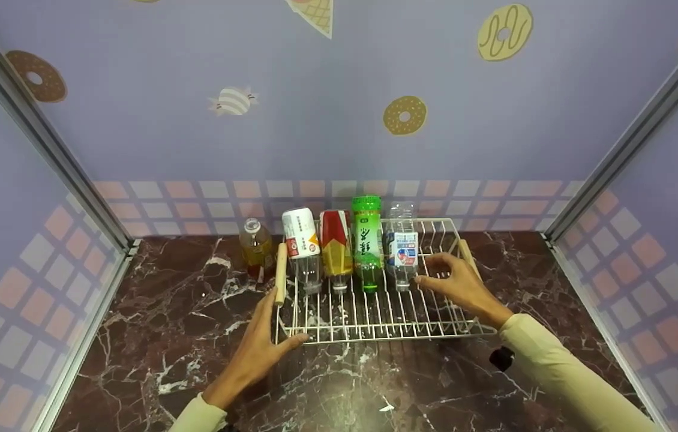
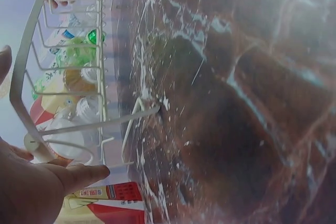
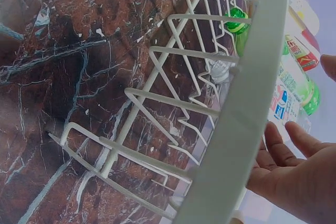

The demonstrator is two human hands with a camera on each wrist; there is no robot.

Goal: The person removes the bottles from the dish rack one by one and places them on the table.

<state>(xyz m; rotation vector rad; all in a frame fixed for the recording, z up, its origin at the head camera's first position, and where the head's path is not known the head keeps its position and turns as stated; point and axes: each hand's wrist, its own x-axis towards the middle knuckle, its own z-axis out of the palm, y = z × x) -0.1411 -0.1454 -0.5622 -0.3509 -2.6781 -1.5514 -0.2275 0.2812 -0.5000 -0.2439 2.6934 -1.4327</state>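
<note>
Amber liquid shows in a bottle (image 1: 257,249) that stands on the dark marbled countertop (image 1: 339,384), just outside the left end of a white wire rack (image 3: 247,93). Next comes the left hand (image 1: 258,348), at the rack's front left corner, thumb spread well away from the fingers and nothing in its grasp; its fingers lie beside the left wooden handle (image 1: 281,275), and whether they touch it I cannot tell.

Inside the rack, 4 bottles lie at a slant, side by side, narrow ends toward the person. From the left they are a white-labelled clear bottle (image 1: 301,234), a red-and-yellow-labelled bottle (image 1: 336,246), a green-capped bottle (image 1: 367,237) with Chinese characters down its label, and a clear bottle with a white, blue and red label (image 1: 403,249).

Right of that 4th bottle, the right hand (image 1: 462,288) hangs over the rack's right part, thumb and index finger parted with a gap between them, gripping nothing; the fingertips are close to the bottle, contact unclear. Past the hand is the right wooden handle (image 1: 470,258), and farther right a lilac wall panel (image 1: 627,198) with pink and white squares.
</note>
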